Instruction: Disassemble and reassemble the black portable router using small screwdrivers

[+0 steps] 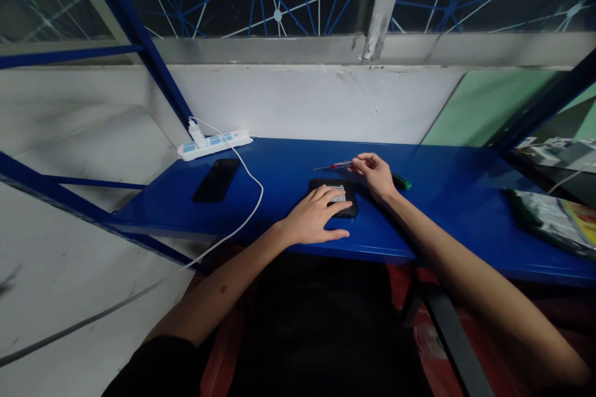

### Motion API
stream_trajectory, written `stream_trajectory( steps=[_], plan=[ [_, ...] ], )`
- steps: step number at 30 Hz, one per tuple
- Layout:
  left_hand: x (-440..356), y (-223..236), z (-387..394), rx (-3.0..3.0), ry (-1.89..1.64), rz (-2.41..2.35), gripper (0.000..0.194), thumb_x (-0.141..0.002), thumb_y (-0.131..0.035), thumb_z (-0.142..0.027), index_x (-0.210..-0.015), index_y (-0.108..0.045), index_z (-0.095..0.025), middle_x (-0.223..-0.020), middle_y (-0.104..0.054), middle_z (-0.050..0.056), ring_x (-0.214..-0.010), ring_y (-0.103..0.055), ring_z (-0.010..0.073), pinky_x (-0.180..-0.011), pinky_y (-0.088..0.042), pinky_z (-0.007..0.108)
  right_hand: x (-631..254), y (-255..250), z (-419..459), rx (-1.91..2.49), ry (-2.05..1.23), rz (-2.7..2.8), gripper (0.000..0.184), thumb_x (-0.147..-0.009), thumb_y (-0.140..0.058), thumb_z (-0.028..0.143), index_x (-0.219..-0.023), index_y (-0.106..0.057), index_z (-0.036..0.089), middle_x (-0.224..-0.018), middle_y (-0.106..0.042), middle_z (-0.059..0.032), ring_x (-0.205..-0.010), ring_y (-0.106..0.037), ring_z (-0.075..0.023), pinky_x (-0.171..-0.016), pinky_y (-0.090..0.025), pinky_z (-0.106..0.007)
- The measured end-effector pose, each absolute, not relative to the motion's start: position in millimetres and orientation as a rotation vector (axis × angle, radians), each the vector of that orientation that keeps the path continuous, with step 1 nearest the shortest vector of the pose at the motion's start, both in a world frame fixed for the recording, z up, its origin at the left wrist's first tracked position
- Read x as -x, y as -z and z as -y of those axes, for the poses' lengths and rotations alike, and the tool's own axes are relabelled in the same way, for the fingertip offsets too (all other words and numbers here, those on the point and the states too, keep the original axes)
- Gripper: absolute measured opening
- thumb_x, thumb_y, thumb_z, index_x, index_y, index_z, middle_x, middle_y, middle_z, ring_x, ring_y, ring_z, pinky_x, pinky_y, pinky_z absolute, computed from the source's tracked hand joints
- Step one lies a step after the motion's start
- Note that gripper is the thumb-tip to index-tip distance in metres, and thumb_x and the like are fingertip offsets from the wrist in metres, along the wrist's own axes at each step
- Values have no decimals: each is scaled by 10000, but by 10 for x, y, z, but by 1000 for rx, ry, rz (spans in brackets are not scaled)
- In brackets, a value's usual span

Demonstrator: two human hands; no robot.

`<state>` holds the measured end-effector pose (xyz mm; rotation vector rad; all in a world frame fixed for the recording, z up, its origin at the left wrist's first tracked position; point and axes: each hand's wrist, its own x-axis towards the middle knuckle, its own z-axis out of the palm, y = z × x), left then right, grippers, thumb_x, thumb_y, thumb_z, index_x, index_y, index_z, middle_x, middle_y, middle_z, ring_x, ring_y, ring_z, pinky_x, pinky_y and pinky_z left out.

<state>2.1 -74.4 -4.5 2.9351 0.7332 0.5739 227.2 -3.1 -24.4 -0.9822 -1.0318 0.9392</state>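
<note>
My right hand [374, 175] pinches a thin screwdriver [343, 165] by its clear reddish handle. Its metal shaft points left, just above the blue tabletop. Flat on the table lies a black rectangular device [345, 212] with a whitish label on top. Across it rests my left hand [317, 216], fingers stretched and thumb apart, covering much of its left side and part of the label. Behind my right wrist is a green-and-black handle [401, 182], partly hidden by the hand.
A black phone [216, 180] lies at the left of the blue table [274, 158]. Behind it sits a white power strip [218, 144], whose white cable [254, 183] runs over the front edge. A plastic packet [554, 217] lies far right. Blue frame posts [162, 74] rise beside the table.
</note>
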Motion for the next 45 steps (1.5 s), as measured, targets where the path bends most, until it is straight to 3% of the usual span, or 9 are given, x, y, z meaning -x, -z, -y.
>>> stream_trajectory(
  steps=[4, 8, 13, 24, 38, 45],
  plan=[
    [-3, 49, 752, -2923, -653, -735, 558, -885, -661, -560, -1319, -595, -216, -1408, -538, 108, -1370, -405, 300, -1139, -366, 469, -2268, 221, 62, 960, -968, 1005, 505, -556, -899, 508, -863, -620, 220, -715, -687, 50, -705, -725, -155, -842, -610, -369],
    [47, 47, 725, -2830, -880, -812, 329, -929, -611, -484, -1128, -678, -231, -1312, -617, 80, -1276, -503, 285, -1091, -409, 477, -2280, 200, 92, 943, -1002, 992, 491, -563, -900, 501, -855, -622, 220, -702, -691, 44, -710, -716, -150, -837, -614, -364],
    [243, 35, 601, -2589, -1157, -1140, 216, -942, -551, -365, -1079, -642, -226, -1185, -670, 68, -1140, -580, 268, -1012, -459, 482, -2312, 170, 119, 928, -1035, 981, 482, -573, -896, 502, -859, -623, 226, -687, -677, 49, -691, -702, -141, -823, -612, -347],
    [420, 140, 520, -2579, -651, -1110, 753, -814, -674, -626, -1382, -446, -187, -1436, -493, 147, -1345, -438, 337, -1106, -404, 528, -2286, 107, 222, 947, -1145, 1024, 463, -571, -901, 515, -841, -669, 218, -686, -684, 32, -608, -670, -121, -697, -613, -299],
    [399, 146, 534, -2590, -652, -1114, 769, -831, -648, -629, -1422, -412, -196, -1444, -487, 149, -1359, -428, 342, -1103, -415, 537, -2268, 129, 247, 1001, -1151, 1093, 464, -586, -892, 516, -845, -667, 203, -707, -703, 7, -619, -690, -146, -678, -611, -313],
    [404, 150, 539, -2603, -648, -1105, 776, -837, -650, -627, -1424, -401, -185, -1460, -465, 152, -1371, -408, 338, -1117, -403, 525, -2323, 97, 219, 989, -1056, 1086, 438, -618, -872, 523, -845, -672, 206, -641, -650, 36, -568, -633, -121, -649, -594, -305]
  ],
)
